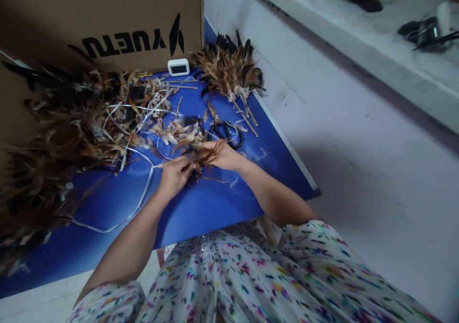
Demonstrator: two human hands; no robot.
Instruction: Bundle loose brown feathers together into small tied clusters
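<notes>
Both hands meet over the blue table (211, 198), around a small bunch of brown feathers (201, 156). My left hand (174, 175) pinches the bunch from the left, its fingers closed. On the other side my right hand (224, 155) is closed on the same feathers, with brown tips sticking out over its fingers. Just beyond the hands lie loose pale and brown feathers (182, 134). Black-handled scissors (227, 132) rest close behind my right hand. White string (145, 189) loops across the table left of my left hand.
A large heap of brown and black feathers (60, 131) covers the left side. Behind stand a cardboard box (118, 12) and a small white digital clock (178, 67). A feather bundle on sticks (229, 69) lies at the back right, below a ledge (340, 21) holding dark objects.
</notes>
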